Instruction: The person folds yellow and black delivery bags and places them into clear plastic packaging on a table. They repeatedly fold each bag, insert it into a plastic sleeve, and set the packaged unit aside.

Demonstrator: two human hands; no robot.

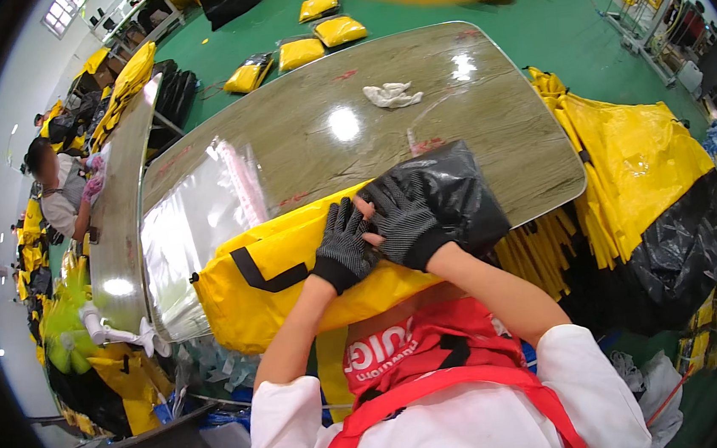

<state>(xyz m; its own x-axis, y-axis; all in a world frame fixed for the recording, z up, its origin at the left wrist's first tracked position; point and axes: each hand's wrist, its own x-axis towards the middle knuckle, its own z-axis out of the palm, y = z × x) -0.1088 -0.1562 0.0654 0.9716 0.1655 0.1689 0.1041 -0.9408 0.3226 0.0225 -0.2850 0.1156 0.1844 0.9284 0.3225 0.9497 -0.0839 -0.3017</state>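
Note:
A yellow bag (270,236) of shiny coated fabric lies flat along the near edge of the table (316,125). Its right end is a black section (457,185), and a black strap (271,274) shows on its left part. My left hand (345,240), in a dark grey knit glove, rests on the yellow fabric with its fingers stretched out. Beside it my right hand (405,220), gloved alike, lies flat where yellow meets black. Some fingertips and thumbs are bare. The two hands nearly meet, and neither grips anything.
Clear plastic bags (197,229) are stacked left on the table; a crumpled white glove (392,95) lies farther back. More yellow-black bags (638,157) hang at the right. Folded packages (301,52) lie on the green floor. A small fan (70,343) and a co-worker (62,194) are left.

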